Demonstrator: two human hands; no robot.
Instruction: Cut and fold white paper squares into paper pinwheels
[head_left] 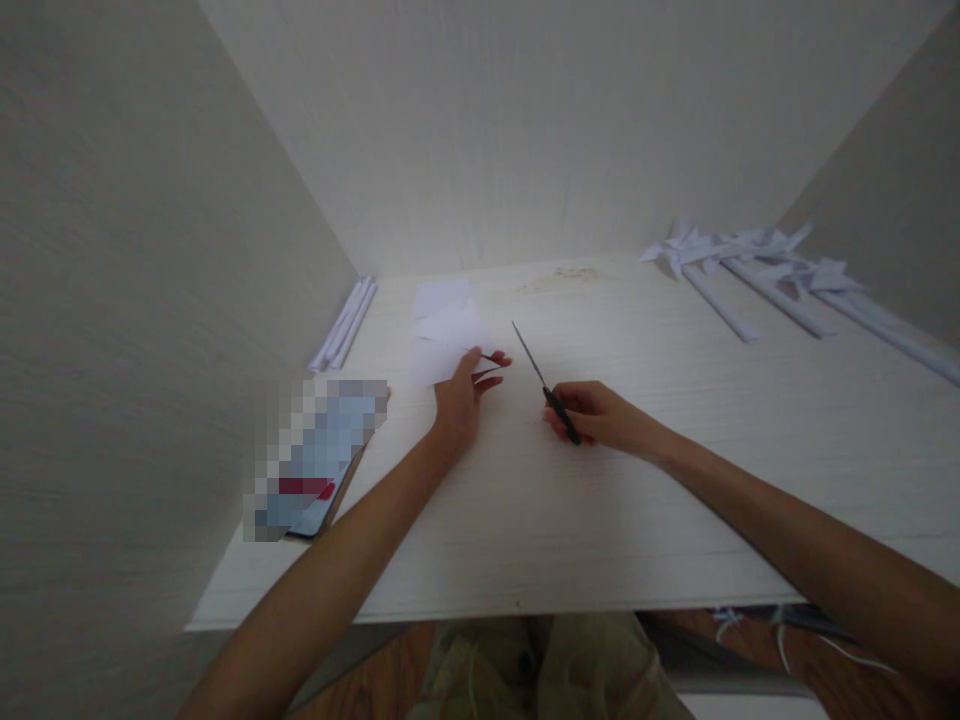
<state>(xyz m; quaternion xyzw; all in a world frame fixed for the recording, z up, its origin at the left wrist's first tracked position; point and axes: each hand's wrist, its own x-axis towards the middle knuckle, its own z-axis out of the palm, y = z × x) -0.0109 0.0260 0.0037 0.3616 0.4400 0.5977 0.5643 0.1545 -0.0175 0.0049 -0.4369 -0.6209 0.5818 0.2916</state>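
My left hand (466,390) grips a piece of white paper (457,340) by its near right corner, thumb on top and fingers beneath. Slits run into the sheet, and it seems to overlap another white piece (441,296) behind it; where one ends I cannot tell. To the right, my right hand (581,410) is closed around the black handles of a pair of scissors (559,412). Their thin blades point up and left, apart from the paper, and look closed together.
Several rolled paper sticks (346,325) lie by the left wall. A phone (322,470), partly pixelated, rests at the left edge. Folded paper pinwheels (697,250) on rolled sticks lie at the right. Walls enclose the white table (525,540) on three sides.
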